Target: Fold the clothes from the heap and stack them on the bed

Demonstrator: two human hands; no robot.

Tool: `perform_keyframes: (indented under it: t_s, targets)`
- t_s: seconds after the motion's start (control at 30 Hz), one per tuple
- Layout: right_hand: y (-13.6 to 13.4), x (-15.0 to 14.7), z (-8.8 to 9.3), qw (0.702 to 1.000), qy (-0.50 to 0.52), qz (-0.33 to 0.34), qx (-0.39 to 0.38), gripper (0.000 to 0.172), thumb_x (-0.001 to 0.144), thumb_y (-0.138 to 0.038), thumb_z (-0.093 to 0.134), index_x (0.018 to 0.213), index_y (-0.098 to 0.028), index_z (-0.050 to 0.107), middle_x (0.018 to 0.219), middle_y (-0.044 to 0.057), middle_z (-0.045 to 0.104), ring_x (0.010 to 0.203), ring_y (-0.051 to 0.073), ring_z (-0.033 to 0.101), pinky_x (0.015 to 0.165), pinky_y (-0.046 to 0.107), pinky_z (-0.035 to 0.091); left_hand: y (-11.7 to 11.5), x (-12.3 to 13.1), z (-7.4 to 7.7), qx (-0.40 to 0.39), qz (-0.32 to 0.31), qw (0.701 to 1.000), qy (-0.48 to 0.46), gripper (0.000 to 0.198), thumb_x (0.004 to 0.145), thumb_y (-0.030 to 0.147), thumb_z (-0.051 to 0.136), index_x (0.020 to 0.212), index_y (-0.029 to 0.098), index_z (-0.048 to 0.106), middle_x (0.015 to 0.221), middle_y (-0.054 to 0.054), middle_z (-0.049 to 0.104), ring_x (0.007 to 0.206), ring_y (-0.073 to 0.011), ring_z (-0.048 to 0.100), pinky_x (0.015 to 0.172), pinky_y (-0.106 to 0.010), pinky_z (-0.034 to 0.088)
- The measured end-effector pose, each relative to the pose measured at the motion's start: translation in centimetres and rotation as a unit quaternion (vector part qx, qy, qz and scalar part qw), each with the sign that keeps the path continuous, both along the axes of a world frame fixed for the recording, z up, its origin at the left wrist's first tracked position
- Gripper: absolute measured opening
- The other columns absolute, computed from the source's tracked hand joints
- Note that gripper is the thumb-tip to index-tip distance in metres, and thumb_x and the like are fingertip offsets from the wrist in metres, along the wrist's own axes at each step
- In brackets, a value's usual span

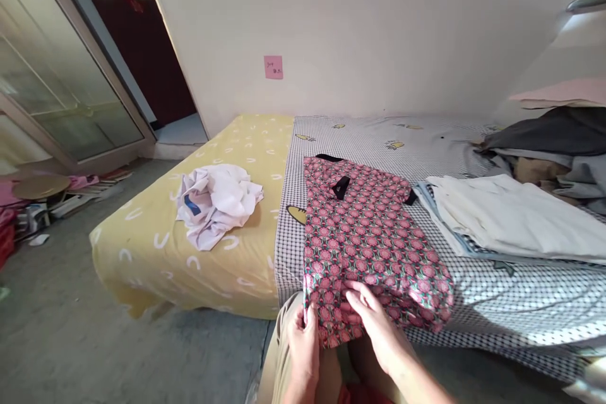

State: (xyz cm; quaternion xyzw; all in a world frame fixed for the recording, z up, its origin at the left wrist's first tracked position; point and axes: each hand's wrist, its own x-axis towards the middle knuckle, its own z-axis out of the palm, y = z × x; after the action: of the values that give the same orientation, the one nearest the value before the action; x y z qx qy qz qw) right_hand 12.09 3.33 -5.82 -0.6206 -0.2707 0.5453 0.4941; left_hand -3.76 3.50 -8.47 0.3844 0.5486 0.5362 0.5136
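A pink floral blouse (374,227) with black trim at the collar and sleeve ends lies spread on the checked bedsheet, its lower end hanging over the bed's near edge. At its lower left edge, my left hand (304,341) pinches the fabric between thumb and fingers. My right hand (376,319) rests on the blouse's lower front, fingers stretched out and slightly apart against the cloth. Right of the blouse, close to its black sleeve end, lies a stack of folded clothes with a white garment (521,214) on top.
A crumpled white garment (220,199) sits on the yellow bedcover (156,252) at the left. Dark and grey clothes (549,139) are heaped at the far right. Behind the bed is a wall with a pink note (273,67). Books and a round stool (41,186) stand on the left floor.
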Motion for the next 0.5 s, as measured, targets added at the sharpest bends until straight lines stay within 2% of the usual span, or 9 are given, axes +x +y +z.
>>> perform_keyframes:
  t_s: [0.07,0.17,0.23,0.33,0.43,0.5]
  targets:
    - [-1.0,-1.0,-0.7,0.999,-0.028,0.008,-0.044,0.053,0.068,-0.061,0.082,0.113,-0.034,0.072,0.130,0.005,0.073,0.123,0.033,0.065,0.096,0.045,0.054,0.0,-0.2,0.6,-0.017,-0.025,0.998,-0.063,0.048,0.078,0.067,0.068,0.077,0.019,0.069,0.075,-0.003,0.071,0.072,-0.0195,0.063,0.072,-0.032,0.057]
    - [-0.9,-1.8,-0.3,0.997,-0.033,0.016,-0.063,0.053,0.066,-0.059,0.085,0.110,-0.033,0.073,0.138,0.004,0.070,0.139,0.032,0.054,0.109,0.044,0.048,0.0,-0.4,1.2,-0.020,-0.042,0.993,-0.113,0.045,0.073,0.064,0.075,0.074,0.019,0.067,0.073,-0.001,0.069,0.072,-0.0184,0.062,0.072,-0.031,0.055]
    - [-0.6,-2.0,0.6,0.999,-0.003,0.039,-0.022,0.051,0.066,-0.056,0.087,0.110,-0.032,0.074,0.135,0.004,0.072,0.137,0.031,0.057,0.112,0.043,0.046,-0.1,-0.5,1.4,-0.016,-0.036,0.991,-0.130,0.042,0.072,0.061,0.077,0.075,0.020,0.066,0.074,0.000,0.069,0.072,-0.0177,0.062,0.075,-0.031,0.056]
    - [-0.5,-2.0,1.9,0.996,0.055,0.063,0.040,0.050,0.068,-0.052,0.087,0.111,-0.029,0.075,0.127,0.004,0.076,0.123,0.029,0.066,0.107,0.042,0.050,-0.3,-0.7,1.6,-0.013,-0.035,0.987,-0.155,0.038,0.076,0.057,0.076,0.082,0.021,0.068,0.082,-0.001,0.072,0.077,-0.0180,0.064,0.079,-0.031,0.056]
    - [-0.8,-2.1,2.4,0.995,0.075,0.041,0.048,0.050,0.065,-0.048,0.090,0.110,-0.029,0.075,0.125,0.004,0.077,0.119,0.029,0.068,0.101,0.042,0.054,-0.5,-1.0,1.6,-0.024,-0.071,0.980,-0.183,0.039,0.080,0.057,0.073,0.089,0.019,0.071,0.089,-0.003,0.074,0.082,-0.0190,0.065,0.082,-0.031,0.055]
    - [-1.0,-2.2,2.5,0.995,0.083,0.031,0.047,0.053,0.064,-0.045,0.092,0.111,-0.029,0.074,0.126,0.004,0.077,0.121,0.030,0.067,0.102,0.042,0.053,-0.6,-1.3,1.4,-0.039,-0.083,0.974,-0.208,0.040,0.080,0.057,0.074,0.089,0.017,0.072,0.088,-0.004,0.074,0.082,-0.0187,0.065,0.081,-0.030,0.054]
